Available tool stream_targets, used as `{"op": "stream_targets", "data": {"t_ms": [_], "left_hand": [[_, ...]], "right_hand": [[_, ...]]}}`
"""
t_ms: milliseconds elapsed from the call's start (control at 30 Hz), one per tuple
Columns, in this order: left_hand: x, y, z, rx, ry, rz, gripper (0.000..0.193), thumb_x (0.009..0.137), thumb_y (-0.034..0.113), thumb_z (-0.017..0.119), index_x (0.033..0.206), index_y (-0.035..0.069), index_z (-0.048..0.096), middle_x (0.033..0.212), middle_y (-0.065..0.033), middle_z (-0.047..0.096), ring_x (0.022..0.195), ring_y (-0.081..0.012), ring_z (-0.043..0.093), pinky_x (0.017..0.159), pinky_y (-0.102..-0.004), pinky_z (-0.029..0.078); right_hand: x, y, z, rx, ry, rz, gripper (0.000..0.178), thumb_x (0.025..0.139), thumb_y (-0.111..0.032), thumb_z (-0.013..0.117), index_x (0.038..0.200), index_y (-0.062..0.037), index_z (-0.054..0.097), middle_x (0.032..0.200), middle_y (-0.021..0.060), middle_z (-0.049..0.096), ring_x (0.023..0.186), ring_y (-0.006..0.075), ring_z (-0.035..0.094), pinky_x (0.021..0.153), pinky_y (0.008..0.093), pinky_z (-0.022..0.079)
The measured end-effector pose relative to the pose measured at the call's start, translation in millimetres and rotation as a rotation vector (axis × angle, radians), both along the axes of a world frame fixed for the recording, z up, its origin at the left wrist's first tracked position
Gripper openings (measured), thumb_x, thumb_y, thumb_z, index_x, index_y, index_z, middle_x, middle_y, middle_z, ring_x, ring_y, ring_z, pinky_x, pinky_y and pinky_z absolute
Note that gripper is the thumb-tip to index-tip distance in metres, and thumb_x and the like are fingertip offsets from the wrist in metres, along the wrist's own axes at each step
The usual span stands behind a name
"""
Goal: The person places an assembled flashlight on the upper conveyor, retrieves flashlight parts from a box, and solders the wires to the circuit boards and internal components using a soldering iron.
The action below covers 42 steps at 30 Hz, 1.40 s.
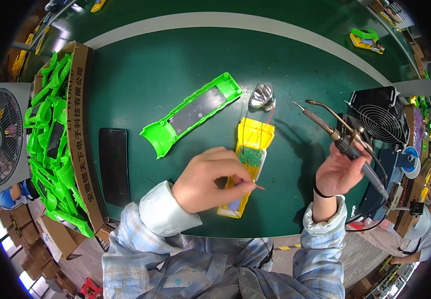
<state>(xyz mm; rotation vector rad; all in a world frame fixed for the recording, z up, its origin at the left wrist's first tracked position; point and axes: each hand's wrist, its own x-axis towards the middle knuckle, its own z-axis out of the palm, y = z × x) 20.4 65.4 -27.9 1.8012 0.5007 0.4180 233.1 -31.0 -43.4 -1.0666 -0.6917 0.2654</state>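
Note:
My left hand (214, 180) is closed in a pinch on a thin red wire (260, 188), over the lower part of a yellow plastic housing (255, 130). Inside that housing sit a green circuit board (252, 156) and a blue-purple part (234, 204), partly covered by my fingers. Thin wires run from the housing up to a silver lamp reflector (262, 96). My right hand (342, 167), palm up, grips a soldering iron (345, 145) with a curved metal feed tube (331, 107) beside its tip. The tip points up and left, apart from the housing.
A green shell half (191, 113) lies left of the reflector. Further left are a black phone (114, 167) and a cardboard box (87, 144) full of green shells (51, 134). A black fan (379, 117) and a solder spool (409, 160) stand at the right.

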Motion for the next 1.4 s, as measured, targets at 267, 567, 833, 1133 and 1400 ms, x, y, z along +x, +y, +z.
{"op": "stream_targets", "data": {"t_ms": [267, 567, 833, 1133, 1400], "left_hand": [[1, -6, -3, 0.004, 0.019, 0.185, 0.013, 0.056, 0.000, 0.068, 0.064, 0.004, 0.059, 0.060, -0.0025, 0.057, 0.053, -0.0146, 0.052, 0.056, -0.0267, 0.040], [4, -11, -6, 0.172, 0.048, 0.333, 0.011, 0.056, 0.001, 0.065, 0.063, 0.005, 0.058, 0.058, -0.0025, 0.057, 0.053, -0.0165, 0.053, 0.057, -0.0272, 0.040], [0, -12, -9, 0.145, 0.029, 0.342, 0.013, 0.056, 0.001, 0.066, 0.068, 0.005, 0.062, 0.060, -0.0032, 0.058, 0.054, -0.0167, 0.053, 0.056, -0.0272, 0.039], [2, -14, -3, -0.036, 0.034, 0.329, 0.015, 0.059, 0.000, 0.067, 0.073, 0.004, 0.065, 0.061, -0.0044, 0.060, 0.055, -0.0151, 0.054, 0.056, -0.0253, 0.040], [3, -14, -6, -0.007, 0.096, 0.378, 0.012, 0.056, -0.002, 0.063, 0.066, 0.004, 0.061, 0.059, -0.0031, 0.059, 0.053, -0.0144, 0.054, 0.056, -0.0248, 0.042]], "right_hand": [[-5, -6, 8, -0.062, -0.174, 0.115, 0.034, 0.073, -0.034, 0.059, 0.080, -0.0047, 0.041, 0.071, 0.0072, 0.048, 0.061, 0.0146, 0.049, 0.054, 0.0244, 0.043], [21, -12, 23, -0.083, 0.176, 0.321, 0.028, 0.076, -0.022, 0.053, 0.089, -0.0041, 0.037, 0.083, 0.0063, 0.044, 0.081, 0.0151, 0.045, 0.073, 0.0277, 0.040], [18, 17, 30, -0.069, 0.313, 0.576, 0.023, 0.072, -0.016, 0.055, 0.082, -0.0074, 0.036, 0.081, 0.0056, 0.045, 0.076, 0.0127, 0.041, 0.063, 0.0230, 0.035], [23, 5, 17, -0.120, 0.248, 0.438, 0.023, 0.075, -0.016, 0.053, 0.086, -0.0035, 0.037, 0.083, 0.0066, 0.045, 0.078, 0.0140, 0.042, 0.063, 0.0248, 0.041], [14, 3, 19, -0.273, 0.075, 0.442, 0.030, 0.069, -0.025, 0.059, 0.074, -0.0036, 0.039, 0.067, 0.0055, 0.042, 0.058, 0.0131, 0.039, 0.049, 0.0220, 0.036]]}}
